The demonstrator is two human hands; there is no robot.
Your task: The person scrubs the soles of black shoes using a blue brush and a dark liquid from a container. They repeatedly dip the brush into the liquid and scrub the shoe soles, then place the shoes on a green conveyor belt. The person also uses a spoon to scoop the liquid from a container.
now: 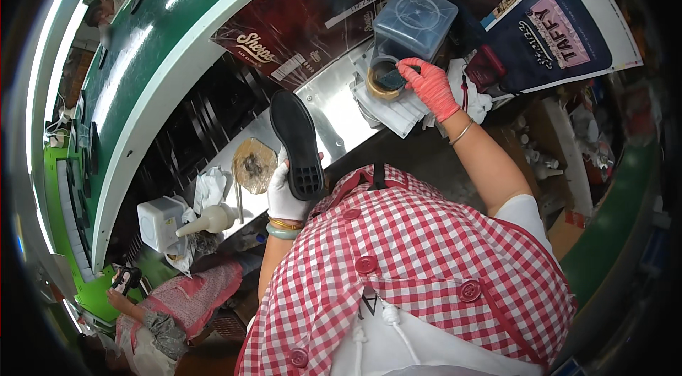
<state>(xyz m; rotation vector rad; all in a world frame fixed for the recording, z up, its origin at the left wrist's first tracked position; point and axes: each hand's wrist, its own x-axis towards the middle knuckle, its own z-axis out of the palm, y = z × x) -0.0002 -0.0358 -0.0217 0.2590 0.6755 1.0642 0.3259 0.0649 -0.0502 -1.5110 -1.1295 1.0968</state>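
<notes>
Black shoe sole (294,136) is upright in the left hand (283,196), fingers wrapped round its heel end; right hand (431,88) pinches a dark block (391,79) at the tan ring (382,95). Looks early — sole has no upper attached; visible face looks bare, remaining work unclear.

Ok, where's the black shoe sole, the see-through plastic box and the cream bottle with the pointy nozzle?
Black shoe sole (294,136), head view: its middle.
See-through plastic box (418,15), head view: its top.
Cream pointy-nozzled bottle (219,218), head view: its round body.
</notes>
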